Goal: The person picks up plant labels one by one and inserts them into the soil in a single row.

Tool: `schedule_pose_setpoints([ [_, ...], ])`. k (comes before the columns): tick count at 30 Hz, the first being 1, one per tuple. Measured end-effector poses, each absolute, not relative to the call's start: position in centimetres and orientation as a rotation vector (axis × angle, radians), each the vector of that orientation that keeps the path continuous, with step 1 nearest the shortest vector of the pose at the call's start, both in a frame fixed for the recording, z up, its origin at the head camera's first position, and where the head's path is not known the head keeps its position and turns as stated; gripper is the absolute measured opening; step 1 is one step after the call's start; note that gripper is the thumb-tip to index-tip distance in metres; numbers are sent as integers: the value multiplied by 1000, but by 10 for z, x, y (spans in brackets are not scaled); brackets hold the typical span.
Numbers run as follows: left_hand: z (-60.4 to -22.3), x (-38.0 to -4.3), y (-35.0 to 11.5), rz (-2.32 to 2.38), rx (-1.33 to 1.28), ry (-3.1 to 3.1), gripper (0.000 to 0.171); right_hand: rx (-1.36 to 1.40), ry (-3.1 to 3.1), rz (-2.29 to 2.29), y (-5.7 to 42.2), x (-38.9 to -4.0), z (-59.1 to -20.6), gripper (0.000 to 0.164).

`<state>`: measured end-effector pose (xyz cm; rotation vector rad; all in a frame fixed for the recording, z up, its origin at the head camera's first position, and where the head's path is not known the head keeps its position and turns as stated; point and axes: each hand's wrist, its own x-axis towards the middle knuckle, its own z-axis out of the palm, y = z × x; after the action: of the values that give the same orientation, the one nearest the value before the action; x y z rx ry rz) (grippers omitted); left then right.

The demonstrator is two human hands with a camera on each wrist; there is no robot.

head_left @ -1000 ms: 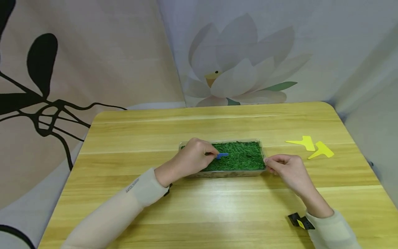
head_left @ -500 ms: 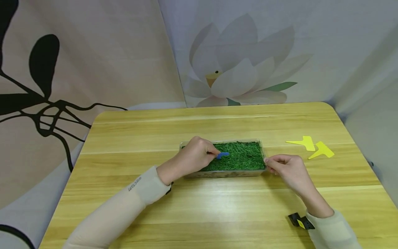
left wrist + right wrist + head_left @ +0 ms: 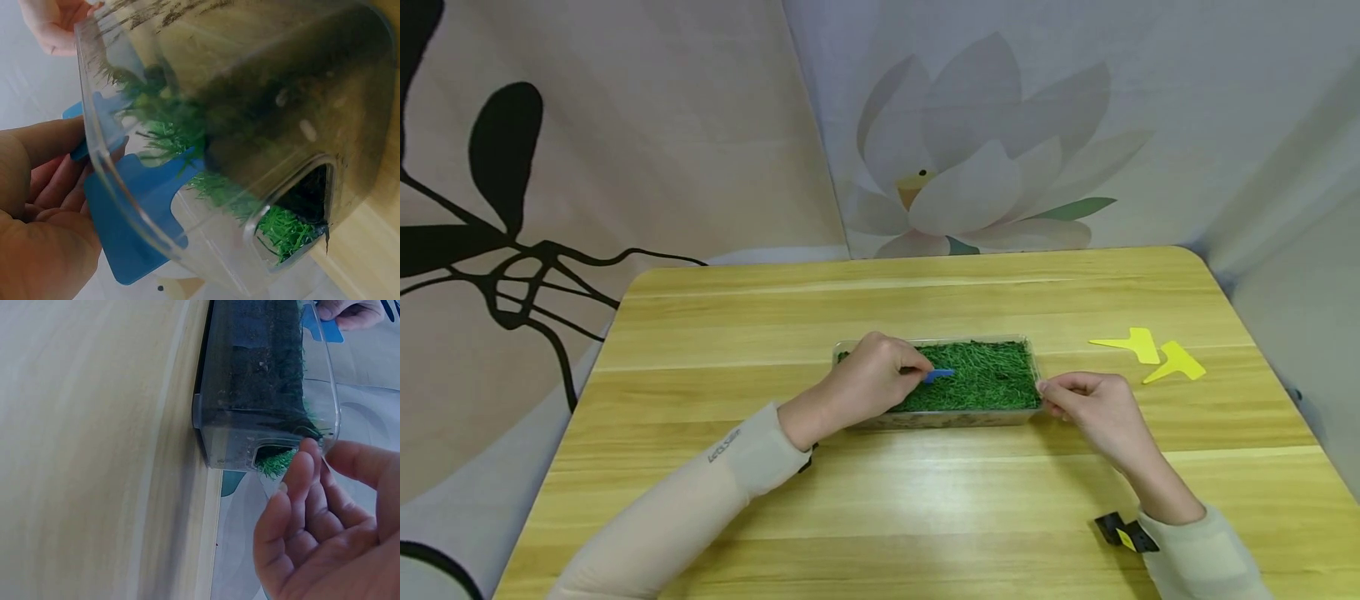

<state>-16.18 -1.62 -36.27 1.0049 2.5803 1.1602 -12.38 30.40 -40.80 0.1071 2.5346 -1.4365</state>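
A clear plastic box [image 3: 955, 420] holds dark soil topped with green grass [image 3: 981, 375]. My left hand [image 3: 872, 379] pinches a blue T-shaped plant label [image 3: 940, 376] over the grass, left of the box's middle. In the left wrist view, a second blue plant label [image 3: 134, 219] stands in the grass near the box's end; in the head view my left hand hides it. My right hand [image 3: 1093, 408] pinches the rim at the box's right end between thumb and fingers, as the right wrist view shows the fingertips [image 3: 309, 447] there.
Two yellow T-shaped plant labels [image 3: 1142, 345] lie on the wooden table [image 3: 925, 517], right of the box and beyond my right hand. A pale curtain [image 3: 700, 125] with printed flowers and leaves hangs behind the table.
My left hand and the blue plant label have shifted very slightly to the right. My right hand stays at the box's rim, and the yellow labels have not moved.
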Motion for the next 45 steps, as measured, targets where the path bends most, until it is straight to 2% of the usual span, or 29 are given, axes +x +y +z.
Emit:
schedule_pose_setpoints([
  [15, -361, -156, -23, 1131, 955, 2630, 18, 113, 2524, -1431, 303, -124, -408, 31],
  [27, -336, -149, -64, 1387, 864, 2842, 25, 85, 2550, -1429, 304, -123, -407, 32],
  [36, -338, -135, -101, 1372, 422, 3018, 21, 77, 2550, -1431, 303, -124, -406, 32],
  [45, -362, -125, -114, 1300, 54, 2803, 20, 94, 2552, -1415, 303, -122, -406, 33],
])
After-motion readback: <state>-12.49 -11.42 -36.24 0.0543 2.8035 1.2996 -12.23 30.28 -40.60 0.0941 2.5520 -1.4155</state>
